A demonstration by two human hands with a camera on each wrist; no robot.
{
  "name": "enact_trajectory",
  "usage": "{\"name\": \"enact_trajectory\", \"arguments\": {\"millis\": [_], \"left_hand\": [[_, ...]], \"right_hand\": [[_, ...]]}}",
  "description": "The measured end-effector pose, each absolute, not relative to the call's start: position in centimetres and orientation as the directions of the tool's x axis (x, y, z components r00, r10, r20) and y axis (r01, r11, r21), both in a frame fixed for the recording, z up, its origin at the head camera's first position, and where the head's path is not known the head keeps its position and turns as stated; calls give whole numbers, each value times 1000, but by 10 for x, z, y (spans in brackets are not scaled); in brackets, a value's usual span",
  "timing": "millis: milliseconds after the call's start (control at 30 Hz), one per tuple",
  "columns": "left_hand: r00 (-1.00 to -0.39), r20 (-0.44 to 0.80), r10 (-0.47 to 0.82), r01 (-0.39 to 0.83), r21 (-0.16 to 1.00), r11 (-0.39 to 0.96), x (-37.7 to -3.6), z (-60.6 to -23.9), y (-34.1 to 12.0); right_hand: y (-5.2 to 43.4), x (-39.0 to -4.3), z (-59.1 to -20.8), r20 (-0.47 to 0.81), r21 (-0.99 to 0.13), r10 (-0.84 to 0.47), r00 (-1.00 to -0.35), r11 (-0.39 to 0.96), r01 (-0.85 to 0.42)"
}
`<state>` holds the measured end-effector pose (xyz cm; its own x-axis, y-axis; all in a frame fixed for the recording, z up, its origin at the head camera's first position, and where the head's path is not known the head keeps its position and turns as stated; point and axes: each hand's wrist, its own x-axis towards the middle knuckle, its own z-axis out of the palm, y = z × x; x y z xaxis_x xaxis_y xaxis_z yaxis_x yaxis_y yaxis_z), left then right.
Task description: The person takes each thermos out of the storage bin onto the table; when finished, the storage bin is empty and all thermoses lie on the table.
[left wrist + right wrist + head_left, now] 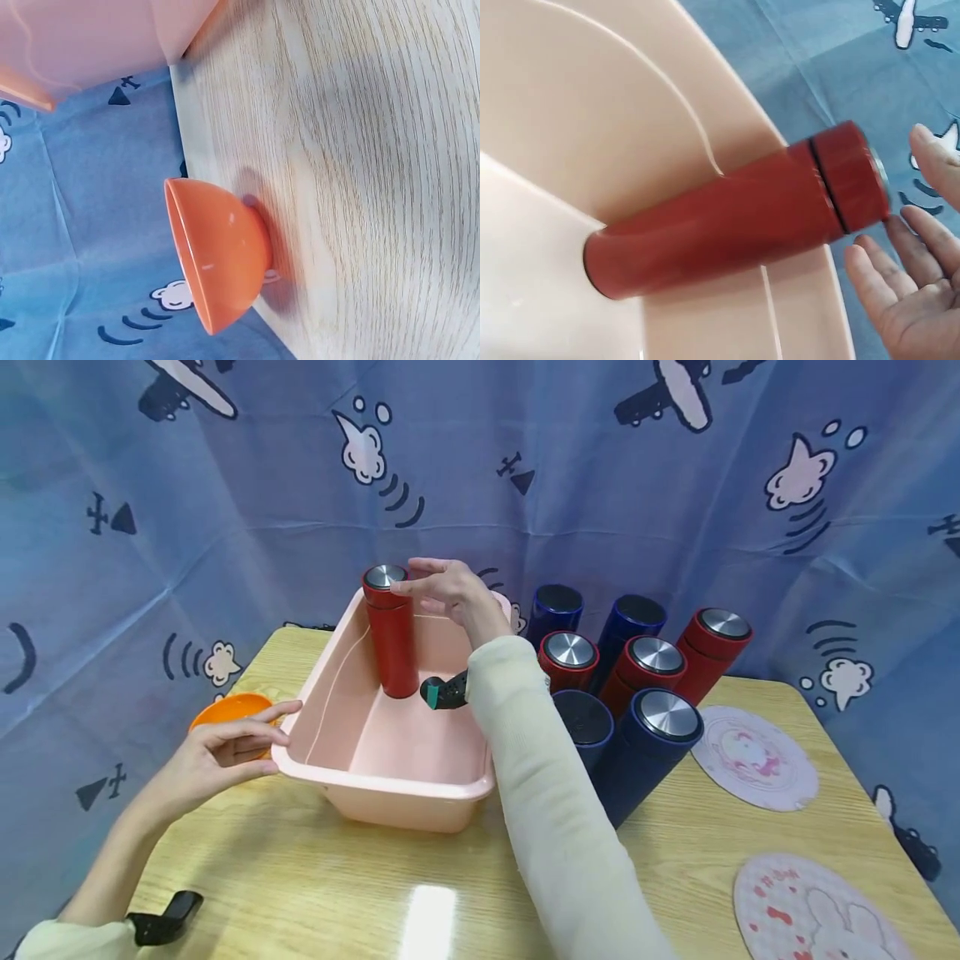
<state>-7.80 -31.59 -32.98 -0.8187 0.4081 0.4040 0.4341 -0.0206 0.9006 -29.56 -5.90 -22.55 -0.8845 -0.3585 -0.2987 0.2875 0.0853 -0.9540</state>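
A red flask (392,633) with a steel cap stands upright in the far left corner of the pink tub (390,781). My right hand (442,587) hovers beside its cap with fingers spread, not gripping it. The right wrist view shows the red flask (735,217) against the tub wall (592,112) and my fingers (900,285) just off the cap. My left hand (225,752) rests at the tub's near left rim, fingers relaxed, beside an orange bowl (232,708). The orange bowl (221,251) fills the left wrist view.
Several red and dark blue flasks (637,693) stand grouped right of the tub. Two round patterned mats (753,758) (817,914) lie at the table's right. A blue cartoon cloth hangs behind. The wooden table (337,885) has bare surface in front.
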Motion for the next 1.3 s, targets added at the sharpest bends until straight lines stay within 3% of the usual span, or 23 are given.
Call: {"name": "enact_trajectory", "arguments": {"millis": [267,500,700,1300], "left_hand": [[-812,416,410,446,895,-24,-82,-329,-314],[-821,399,408,435,901,-7,-81,-330,-313],[-821,399,409,434,901,-8,-81,-330,-313],[-880,302,368,353,932,80,-77,-328,-316]], "right_hand": [[-68,-297,-243,-192,-979,-331,-924,5,202],[-70,-297,-258,-78,-997,-319,-945,23,75],[-73,-299,-267,-48,-999,-290,-956,36,39],[-67,-308,-277,-38,-995,-432,-901,101,-7]]}}
